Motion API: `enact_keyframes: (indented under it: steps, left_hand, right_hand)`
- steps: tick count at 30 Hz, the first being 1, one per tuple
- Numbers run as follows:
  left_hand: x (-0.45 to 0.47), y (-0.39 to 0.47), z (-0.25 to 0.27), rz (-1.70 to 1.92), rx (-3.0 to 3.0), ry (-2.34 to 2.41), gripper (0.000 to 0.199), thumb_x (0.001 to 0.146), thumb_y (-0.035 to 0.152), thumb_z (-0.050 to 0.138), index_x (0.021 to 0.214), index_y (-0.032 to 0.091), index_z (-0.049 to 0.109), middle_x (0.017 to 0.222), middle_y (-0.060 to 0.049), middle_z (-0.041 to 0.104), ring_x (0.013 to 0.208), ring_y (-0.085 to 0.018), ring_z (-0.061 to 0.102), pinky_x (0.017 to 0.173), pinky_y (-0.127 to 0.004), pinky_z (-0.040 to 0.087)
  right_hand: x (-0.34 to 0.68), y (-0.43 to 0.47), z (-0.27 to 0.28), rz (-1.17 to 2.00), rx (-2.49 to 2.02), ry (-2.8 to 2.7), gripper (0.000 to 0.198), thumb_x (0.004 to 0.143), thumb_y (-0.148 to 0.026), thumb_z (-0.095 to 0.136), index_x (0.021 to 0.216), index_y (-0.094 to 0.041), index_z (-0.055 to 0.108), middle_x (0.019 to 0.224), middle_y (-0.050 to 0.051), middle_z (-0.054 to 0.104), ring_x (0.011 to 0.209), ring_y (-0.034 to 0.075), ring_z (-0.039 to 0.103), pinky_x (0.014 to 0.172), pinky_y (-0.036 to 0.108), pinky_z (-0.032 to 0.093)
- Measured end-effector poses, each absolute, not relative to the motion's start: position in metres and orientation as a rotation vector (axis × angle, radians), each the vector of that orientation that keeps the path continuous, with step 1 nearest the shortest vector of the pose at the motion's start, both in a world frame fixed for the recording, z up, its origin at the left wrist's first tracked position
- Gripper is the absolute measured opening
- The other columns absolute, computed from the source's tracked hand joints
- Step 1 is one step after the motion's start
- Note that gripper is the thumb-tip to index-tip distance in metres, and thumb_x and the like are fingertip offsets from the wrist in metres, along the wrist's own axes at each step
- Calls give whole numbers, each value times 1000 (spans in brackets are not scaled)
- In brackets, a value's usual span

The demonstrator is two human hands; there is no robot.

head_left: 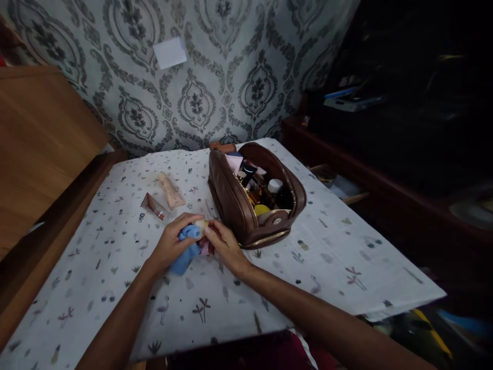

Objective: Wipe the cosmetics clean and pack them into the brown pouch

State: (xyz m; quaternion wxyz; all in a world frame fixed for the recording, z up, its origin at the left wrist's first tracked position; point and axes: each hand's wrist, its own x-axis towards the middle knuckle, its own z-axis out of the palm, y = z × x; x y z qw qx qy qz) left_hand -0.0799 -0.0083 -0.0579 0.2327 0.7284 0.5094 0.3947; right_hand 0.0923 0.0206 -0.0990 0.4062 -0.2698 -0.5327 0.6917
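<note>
In the head view my left hand (171, 242) is closed around a blue cloth (185, 259), which hangs down to the tabletop. Fingers of my right hand (228, 247) grip a small pink container with a pale yellowish top (201, 224); its kind is partly hidden. The cloth touches it between the two hands. Just right of them stands an open brown toiletry bag (227, 198), unzipped and full of bottles, tubes and a white-capped jar (275, 186). Beyond my left hand lie a beige tube (170, 191) and a clear-and-brown tube (156, 207).
A patterned white cloth covers the table (319, 246). Behind the bag lies a brown strap-like piece (222, 147). A wooden panel (46, 149) rises at left, and a dark red furniture edge (370, 180) runs along the right. The patterned wall (200, 97) stands behind.
</note>
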Motion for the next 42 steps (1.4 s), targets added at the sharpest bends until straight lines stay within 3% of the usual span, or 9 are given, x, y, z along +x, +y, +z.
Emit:
enact_keyframes:
  steps: [10, 18, 23, 26, 29, 35, 39, 42]
  left_hand:
    - [-77, -12, -51, 973, 1864, 1518, 37, 90, 44, 57, 113, 17, 67, 107, -7, 73, 96, -23, 67, 92, -34, 50]
    - [-74, -15, -59, 1020, 1705, 1403, 45, 98, 48, 43, 121, 15, 62, 97, -5, 70, 84, -18, 64, 78, -28, 50]
    - [-71, -16, -57, 1057, 1714, 1340, 38, 97, 44, 48, 120, 17, 61, 108, -6, 68, 96, -20, 63, 87, -30, 49]
    - [-72, -15, -53, 1070, 1776, 1311, 36, 91, 39, 58, 120, 18, 60, 110, -7, 68, 103, -22, 62, 91, -32, 48]
    - [-73, -15, -54, 1098, 1837, 1301, 34, 88, 32, 62, 119, 18, 60, 109, -7, 67, 101, -22, 63, 90, -32, 49]
    - [-74, -15, -59, 1132, 1939, 1306, 30, 87, 27, 61, 116, 20, 62, 107, -6, 68, 98, -21, 63, 89, -32, 49]
    - [-72, -16, -58, 1103, 1808, 1339, 38, 89, 40, 61, 121, 19, 59, 109, -6, 68, 99, -22, 63, 88, -31, 49]
    - [-70, -18, -59, 1104, 1699, 1370, 40, 93, 47, 53, 119, 19, 61, 109, -7, 68, 100, -22, 63, 89, -32, 49]
  right_hand:
    - [97, 20, -96, 1611, -631, -1459, 34, 85, -43, 66, 109, -21, 55, 94, 2, 60, 79, 15, 59, 61, 23, 50]
    - [102, 20, -92, 1319, -674, -1593, 33, 86, -32, 67, 118, -24, 63, 110, 5, 58, 93, 16, 60, 71, 25, 56]
    - [104, 19, -89, 1304, -696, -1575, 32, 89, -39, 64, 117, -23, 63, 105, 5, 59, 90, 17, 61, 68, 26, 57]
    - [104, 18, -87, 1428, -696, -1529, 34, 92, -46, 60, 116, -21, 58, 93, 3, 61, 75, 16, 62, 59, 27, 56]
    - [105, 18, -85, 1526, -696, -1518, 34, 95, -50, 56, 110, -19, 56, 74, -1, 60, 58, 13, 58, 56, 27, 54]
    - [105, 19, -85, 1563, -693, -1500, 37, 93, -55, 57, 106, -19, 56, 66, -3, 59, 55, 14, 59, 56, 27, 52]
    - [104, 17, -88, 1543, -691, -1478, 34, 94, -47, 58, 114, -20, 57, 83, 1, 62, 64, 14, 59, 57, 26, 53]
    - [105, 15, -91, 1360, -666, -1564, 33, 91, -36, 64, 120, -22, 60, 105, 6, 61, 83, 16, 62, 66, 26, 55]
